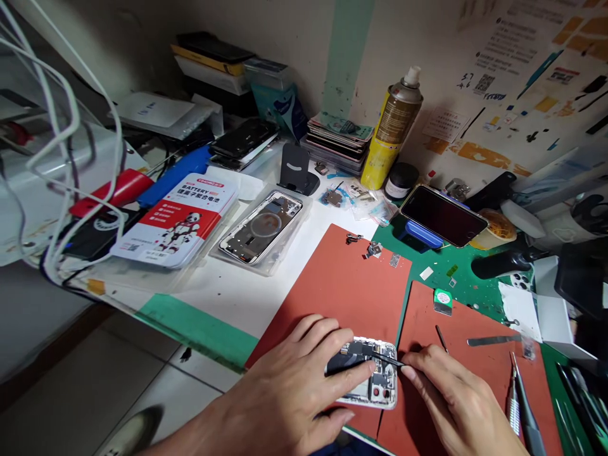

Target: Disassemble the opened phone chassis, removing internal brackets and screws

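An opened phone [387,394] with its inner parts exposed lies on the red mats near the front edge of the table. My left hand [308,373] rests over the phone's left part, its fingers spread and the index fingertip touching the inside. From the right, my right hand [446,386] pinches a thin dark tool [390,360] between thumb and index finger. The tool's tip reaches into the upper part of the phone, just above my left index fingertip. What the tip touches is too small to tell.
Small metal parts [373,249] sit on the left red mat [346,285]. Tweezers [494,340] and pen-like tools [525,405] lie at right. Behind stand a propped phone [444,215], a spray can [392,130], a battery box [175,221] and a phone housing [261,228].
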A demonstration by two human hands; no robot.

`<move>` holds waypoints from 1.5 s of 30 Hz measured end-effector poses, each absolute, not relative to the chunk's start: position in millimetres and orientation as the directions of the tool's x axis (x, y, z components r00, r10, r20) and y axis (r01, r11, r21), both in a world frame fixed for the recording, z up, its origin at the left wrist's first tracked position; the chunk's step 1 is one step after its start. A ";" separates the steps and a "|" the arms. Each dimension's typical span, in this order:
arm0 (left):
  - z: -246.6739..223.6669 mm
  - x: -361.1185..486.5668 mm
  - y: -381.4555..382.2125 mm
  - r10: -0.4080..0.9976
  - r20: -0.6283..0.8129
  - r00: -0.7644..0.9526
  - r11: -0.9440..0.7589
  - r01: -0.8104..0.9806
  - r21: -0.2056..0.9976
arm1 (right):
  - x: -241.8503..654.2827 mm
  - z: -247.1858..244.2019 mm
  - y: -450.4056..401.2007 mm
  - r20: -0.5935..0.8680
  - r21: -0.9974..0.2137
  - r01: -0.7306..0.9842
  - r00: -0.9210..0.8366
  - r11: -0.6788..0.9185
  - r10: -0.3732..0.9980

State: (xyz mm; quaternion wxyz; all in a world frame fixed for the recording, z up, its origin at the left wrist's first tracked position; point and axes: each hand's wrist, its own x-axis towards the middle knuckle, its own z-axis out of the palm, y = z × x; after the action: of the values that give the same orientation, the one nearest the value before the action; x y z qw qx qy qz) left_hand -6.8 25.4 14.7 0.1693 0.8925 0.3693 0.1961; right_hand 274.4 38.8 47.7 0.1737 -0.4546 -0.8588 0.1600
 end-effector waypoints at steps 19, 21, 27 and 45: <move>12.7 -10.2 23.5 0.754 0.311 0.579 -0.648 0.575 0.500 | 276.2 37.1 42.1 0.166 -0.436 0.690 -0.569 0.578 0.805; 13.3 -9.4 24.3 0.757 0.305 0.578 -0.642 0.573 0.509 | 276.5 35.4 42.9 0.164 -0.439 0.690 -0.568 0.575 0.807; 14.7 -7.8 25.2 0.755 0.318 0.574 -0.647 0.571 0.505 | 277.0 32.5 42.5 0.187 -0.422 0.696 -0.561 0.581 0.807; 16.4 -9.1 26.4 0.749 0.327 0.577 -0.655 0.569 0.497 | 279.3 32.5 41.4 0.124 -0.554 0.655 -0.545 0.514 0.829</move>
State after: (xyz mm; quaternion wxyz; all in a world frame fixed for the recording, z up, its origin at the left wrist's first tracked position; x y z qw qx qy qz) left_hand -9.1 26.4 16.4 0.1714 0.8712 0.3781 0.2619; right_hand 279.3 41.4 32.5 0.1908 -0.4372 -0.8488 0.2283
